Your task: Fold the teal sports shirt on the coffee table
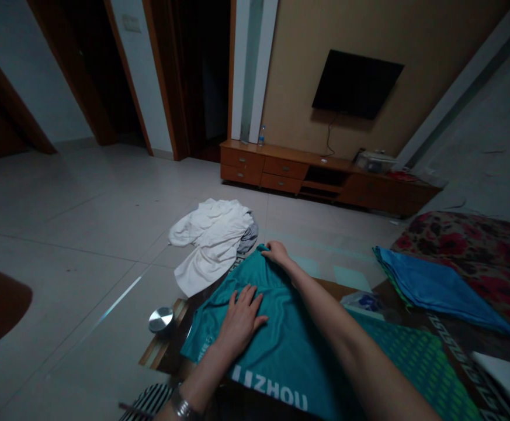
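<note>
Currently, a teal garment of thin, smooth fabric with white lettering [276, 327] lies spread over a dark, glossy table with wood-toned strips [152, 351], in front of the person. Left hand [243, 318]: open, palm down, fingers spread, pressed on the cloth; a silver metal band [182, 404] circles that wrist. Right hand [276, 252]: thumb and fingers closed on the garment's far edge, slightly bunched there.

Right of the right forearm: teal cloth with a bright-green dash pattern [421, 356]; cannot tell whether it is the same piece. Just beyond the garment: a crumpled white cloth heap [215, 234], with grey fabric [249, 234] at its right side; its support is unclear. Left of the garment, near the table's edge: a round, shiny silver object [161, 320]. Farther right, well apart from both hands: a flat-lying, bright-blue cloth [443, 286], beside a red-floral fabric cover [478, 251].
</note>
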